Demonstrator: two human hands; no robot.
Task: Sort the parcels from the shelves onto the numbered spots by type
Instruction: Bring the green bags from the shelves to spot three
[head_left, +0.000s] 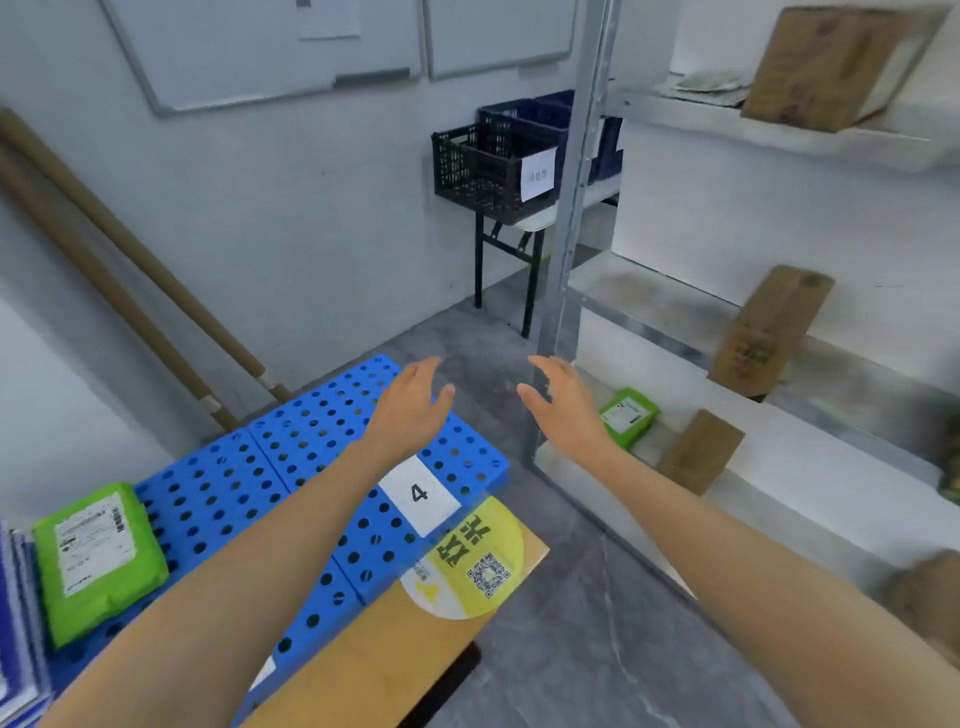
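- While both arms stretch forward above the floor, the left hand and right hand hold nothing, fingers spread wide and loosely curved, palms facing each other.
- A green parcel lies on the lowest shelf at two o'clock, just beyond the right hand, with a brown box beside it.
- A second green parcel rests at eight o'clock on the blue perforated board covering the bench.
- A label marked 4 sits on that board by the left wrist.
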